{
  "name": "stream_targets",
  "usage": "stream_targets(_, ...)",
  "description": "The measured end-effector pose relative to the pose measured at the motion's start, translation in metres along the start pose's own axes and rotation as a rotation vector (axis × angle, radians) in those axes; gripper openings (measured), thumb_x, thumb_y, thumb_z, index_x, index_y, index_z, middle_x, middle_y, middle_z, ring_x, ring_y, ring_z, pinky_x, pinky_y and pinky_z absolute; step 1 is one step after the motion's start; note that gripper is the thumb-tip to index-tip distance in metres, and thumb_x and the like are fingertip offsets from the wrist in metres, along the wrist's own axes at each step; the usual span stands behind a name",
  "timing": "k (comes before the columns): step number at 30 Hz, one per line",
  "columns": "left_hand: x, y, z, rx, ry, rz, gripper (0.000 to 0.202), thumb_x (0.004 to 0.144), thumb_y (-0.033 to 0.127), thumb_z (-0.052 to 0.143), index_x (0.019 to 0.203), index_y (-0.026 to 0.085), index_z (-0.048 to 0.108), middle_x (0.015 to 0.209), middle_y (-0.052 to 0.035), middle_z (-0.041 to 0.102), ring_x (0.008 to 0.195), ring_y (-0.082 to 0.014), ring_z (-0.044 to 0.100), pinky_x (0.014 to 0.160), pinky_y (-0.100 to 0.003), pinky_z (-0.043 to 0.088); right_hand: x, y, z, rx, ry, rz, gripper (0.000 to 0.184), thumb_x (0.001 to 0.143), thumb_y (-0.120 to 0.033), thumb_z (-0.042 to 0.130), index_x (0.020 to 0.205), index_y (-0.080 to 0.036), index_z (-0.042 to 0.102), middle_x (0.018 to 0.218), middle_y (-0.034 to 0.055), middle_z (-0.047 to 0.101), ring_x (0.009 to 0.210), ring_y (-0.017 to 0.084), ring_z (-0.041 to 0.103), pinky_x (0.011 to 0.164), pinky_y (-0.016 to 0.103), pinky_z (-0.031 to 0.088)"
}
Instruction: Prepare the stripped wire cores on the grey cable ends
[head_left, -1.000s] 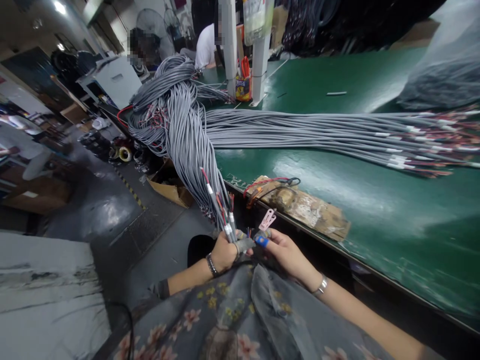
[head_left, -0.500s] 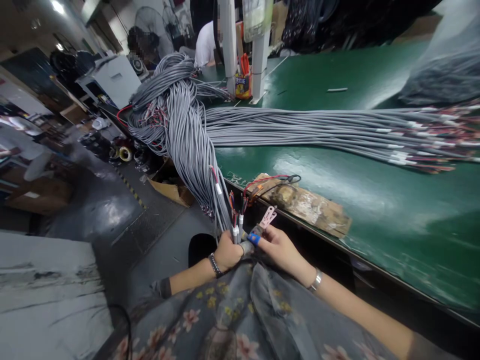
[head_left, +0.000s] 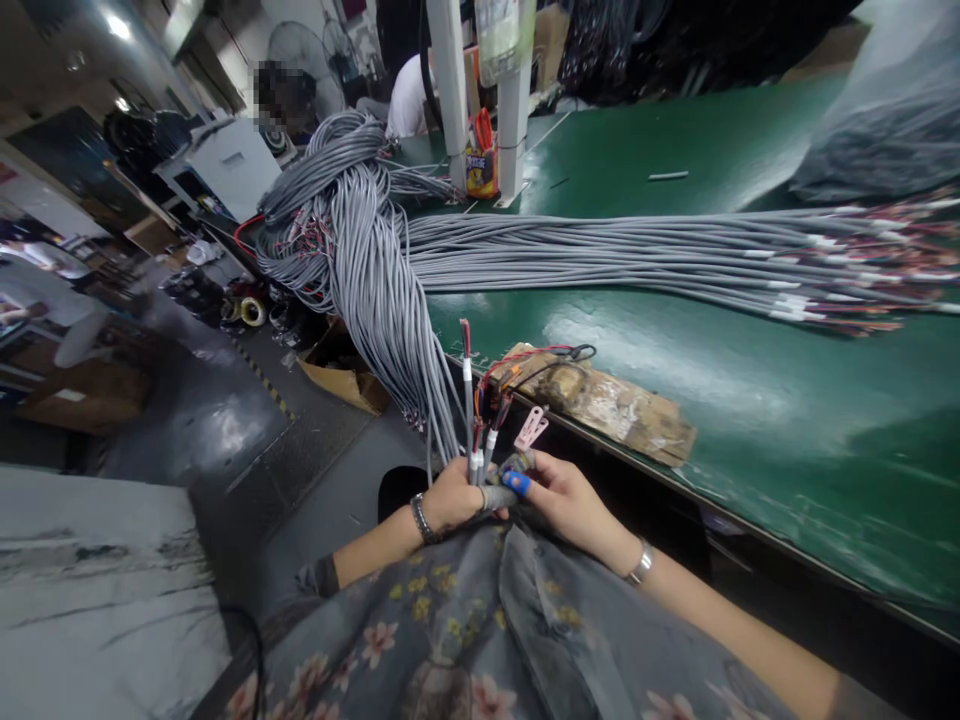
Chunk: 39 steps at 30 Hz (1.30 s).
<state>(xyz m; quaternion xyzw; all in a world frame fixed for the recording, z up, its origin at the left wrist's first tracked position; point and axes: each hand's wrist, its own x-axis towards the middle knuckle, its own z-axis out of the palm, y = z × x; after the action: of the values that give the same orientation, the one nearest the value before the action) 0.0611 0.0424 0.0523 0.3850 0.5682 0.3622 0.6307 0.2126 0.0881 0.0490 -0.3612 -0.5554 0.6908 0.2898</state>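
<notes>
My left hand (head_left: 452, 497) is closed around several grey cables (head_left: 469, 410) close to my lap. Their ends stand upright, with white bands and bare coloured wires on top. Beside it my right hand (head_left: 561, 500) is closed, thumb and fingers pinched near the cables; a blue wrap covers a fingertip. What sits in that pinch is too small to make out. A pink clothes peg (head_left: 531, 428) shows just above the right fingers. A thick bundle of grey cables (head_left: 375, 260) hangs over the table edge to the left of my hands.
More grey cables (head_left: 600, 250) lie along the green table (head_left: 750, 380), their stripped ends at the right. A worn wooden board (head_left: 615, 410) with red and black leads lies at the near edge. An open cardboard box (head_left: 345, 375) stands on the floor. A person works beyond the post (head_left: 514, 140).
One cable end that leaned left beside the hanging bundle now stands upright with the others in my left hand. Both hands stay close together in nearly the same place.
</notes>
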Motion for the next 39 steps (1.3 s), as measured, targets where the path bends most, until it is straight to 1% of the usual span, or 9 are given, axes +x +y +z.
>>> stream_targets(5,0.0,-0.006,0.008,-0.117,0.187,0.101,0.038,0.054,0.045,0.078,0.049,0.014,0.057,0.045,-0.0002,0.055,0.042,-0.0076,0.044,0.046,-0.022,0.034,0.004,0.002,0.001,0.015,0.067,0.085,0.045,0.054,-0.06,0.073,0.063,-0.02,0.056,0.052,-0.0036,0.053,0.048,0.011,0.042,0.048,0.026,0.036)
stream_targets(7,0.0,-0.005,0.01,-0.162,0.234,0.116,0.039,0.053,0.047,0.078,0.047,0.014,0.057,0.043,-0.0001,0.054,0.042,-0.0082,0.045,0.047,-0.022,0.036,0.005,0.003,0.003,0.069,0.072,0.127,0.048,0.052,-0.063,0.073,0.064,-0.02,0.055,0.049,-0.0047,0.05,0.045,0.009,0.039,0.045,0.025,0.032)
stream_targets(9,-0.001,-0.001,0.012,-0.194,0.261,0.112,0.04,0.051,0.047,0.079,0.046,0.015,0.056,0.041,0.0004,0.052,0.043,-0.0089,0.046,0.048,-0.022,0.037,0.005,0.003,0.004,0.129,0.079,0.148,0.049,0.051,-0.063,0.073,0.064,-0.02,0.055,0.049,-0.0046,0.051,0.045,0.009,0.039,0.045,0.025,0.033)
stream_targets(15,-0.003,0.01,0.015,-0.238,0.284,0.085,0.043,0.047,0.05,0.079,0.044,0.015,0.054,0.039,0.0003,0.05,0.042,-0.0105,0.047,0.048,-0.024,0.039,0.003,-0.001,0.006,0.182,0.076,0.136,0.045,0.052,-0.058,0.076,0.064,-0.019,0.056,0.051,-0.0036,0.054,0.048,0.01,0.042,0.05,0.026,0.036)
stream_targets(18,-0.003,0.01,0.015,-0.238,0.304,0.082,0.042,0.047,0.049,0.079,0.044,0.015,0.053,0.039,0.0005,0.049,0.041,-0.0108,0.048,0.048,-0.025,0.039,0.002,-0.001,0.005,0.169,0.068,0.129,0.046,0.053,-0.059,0.075,0.065,-0.019,0.057,0.055,-0.0022,0.056,0.049,0.011,0.044,0.051,0.027,0.037)
stream_targets(22,-0.002,0.007,0.015,-0.214,0.336,0.09,0.041,0.049,0.048,0.077,0.044,0.015,0.053,0.039,0.0005,0.049,0.041,-0.0101,0.047,0.048,-0.024,0.037,0.001,0.002,0.003,0.165,0.081,0.117,0.048,0.051,-0.062,0.074,0.065,-0.02,0.056,0.054,-0.0029,0.054,0.049,0.011,0.044,0.05,0.027,0.039)
stream_targets(27,-0.002,0.009,0.016,-0.224,0.375,0.078,0.041,0.049,0.048,0.076,0.042,0.016,0.052,0.038,0.0007,0.049,0.04,-0.0098,0.046,0.047,-0.024,0.037,0.001,0.005,0.004,0.169,0.085,0.121,0.046,0.053,-0.06,0.074,0.066,-0.02,0.056,0.055,-0.0032,0.053,0.048,0.01,0.042,0.048,0.026,0.038)
stream_targets(35,-0.003,0.009,0.018,-0.178,0.34,0.106,0.039,0.049,0.046,0.077,0.041,0.016,0.052,0.038,0.0009,0.049,0.04,-0.0089,0.045,0.048,-0.023,0.037,0.006,0.004,0.006,0.142,0.099,0.104,0.044,0.054,-0.057,0.074,0.069,-0.02,0.055,0.056,-0.0037,0.053,0.049,0.009,0.04,0.048,0.025,0.035)
stream_targets(39,-0.002,0.007,0.019,-0.215,0.37,0.107,0.039,0.049,0.046,0.077,0.043,0.015,0.054,0.038,0.0011,0.049,0.04,-0.0094,0.046,0.047,-0.023,0.038,0.006,0.005,0.009,0.237,0.113,0.144,0.041,0.056,-0.054,0.075,0.067,-0.02,0.055,0.054,-0.004,0.052,0.049,0.01,0.041,0.048,0.025,0.035)
